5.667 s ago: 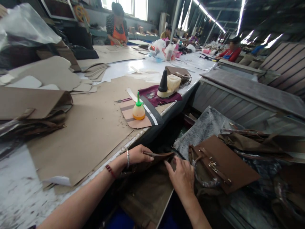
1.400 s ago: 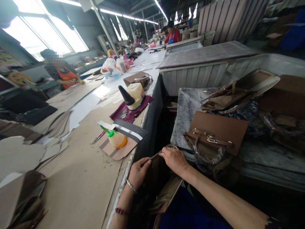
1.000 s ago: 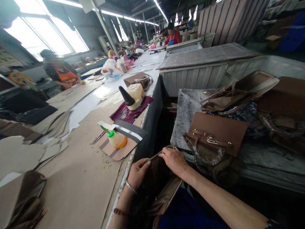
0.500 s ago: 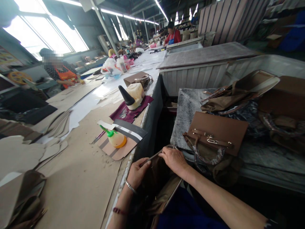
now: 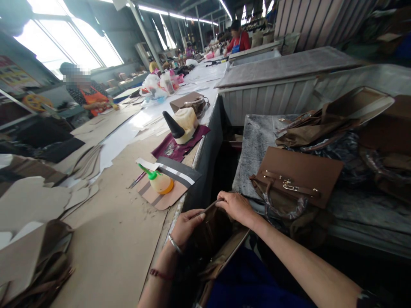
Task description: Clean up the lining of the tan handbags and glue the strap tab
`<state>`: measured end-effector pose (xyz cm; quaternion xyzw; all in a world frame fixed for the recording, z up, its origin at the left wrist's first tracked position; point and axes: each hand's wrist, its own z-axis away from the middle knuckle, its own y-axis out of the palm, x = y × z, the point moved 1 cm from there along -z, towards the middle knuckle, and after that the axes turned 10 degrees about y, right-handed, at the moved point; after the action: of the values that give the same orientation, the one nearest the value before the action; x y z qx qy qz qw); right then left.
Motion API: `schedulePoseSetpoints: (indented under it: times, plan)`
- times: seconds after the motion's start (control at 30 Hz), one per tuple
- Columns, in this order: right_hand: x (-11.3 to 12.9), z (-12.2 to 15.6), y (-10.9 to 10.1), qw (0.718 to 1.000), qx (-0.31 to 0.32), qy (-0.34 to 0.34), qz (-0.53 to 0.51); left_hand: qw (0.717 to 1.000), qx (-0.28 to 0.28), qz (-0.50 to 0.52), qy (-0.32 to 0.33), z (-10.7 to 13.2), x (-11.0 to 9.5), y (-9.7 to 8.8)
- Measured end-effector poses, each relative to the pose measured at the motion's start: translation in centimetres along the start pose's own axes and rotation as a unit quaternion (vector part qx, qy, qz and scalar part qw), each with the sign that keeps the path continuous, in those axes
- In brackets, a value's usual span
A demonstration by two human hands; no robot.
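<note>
A dark brown leather bag stands open in my lap, between the long workbench and a side bench. My left hand is closed on the near-left part of its top rim, thumb along the edge. My right hand is closed over the far part of the same rim, fingers curled on it. The inside of the bag is dark and I cannot make out what is in it.
An orange glue bottle with a green nozzle stands on a card piece on the workbench. Farther along lies a cream jug with a black cone. A finished brown handbag rests on the grey side bench. Other people work in the distance.
Over the last seconds my view swung left along the workbench. Both hands have stayed on the bag's rim, shifting only slightly as they work along it.
</note>
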<state>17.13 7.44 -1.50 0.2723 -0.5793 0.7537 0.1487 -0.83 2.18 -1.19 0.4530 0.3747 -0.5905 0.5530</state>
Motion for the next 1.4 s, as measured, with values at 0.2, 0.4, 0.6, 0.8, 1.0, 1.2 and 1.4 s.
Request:
schedulePoseSetpoints:
  times: [0.2,0.4,0.6,0.8,1.0,1.2,1.4]
  plan:
    - [0.2,-0.1,-0.1,1.0,-0.007,0.004,0.005,1.0,-0.008,-0.001,-0.012,-0.1,0.0,-0.2]
    - [0.3,-0.7,0.0,1.0,-0.019,0.008,0.009,0.999,0.021,-0.017,-0.024,-0.2,-0.5,-0.1]
    - [0.2,-0.9,0.0,1.0,-0.016,0.01,0.018,0.988,0.03,-0.137,-0.063,-1.3,-1.9,0.1]
    - [0.0,-1.2,0.1,1.0,-0.014,0.006,0.027,0.967,0.134,-0.202,-0.077,-4.0,-3.3,0.9]
    - [-0.4,0.0,-0.6,0.999,-0.018,-0.004,0.044,0.959,0.126,-0.239,-0.084,-5.9,-2.4,1.9]
    - [-1.1,2.5,-1.6,0.995,-0.048,-0.01,0.085,0.958,0.132,-0.248,-0.053,-5.0,-2.4,2.2]
    - [-0.8,2.5,-2.0,0.992,-0.068,0.01,0.109,0.948,0.139,-0.283,-0.031,-3.8,-2.7,2.0]
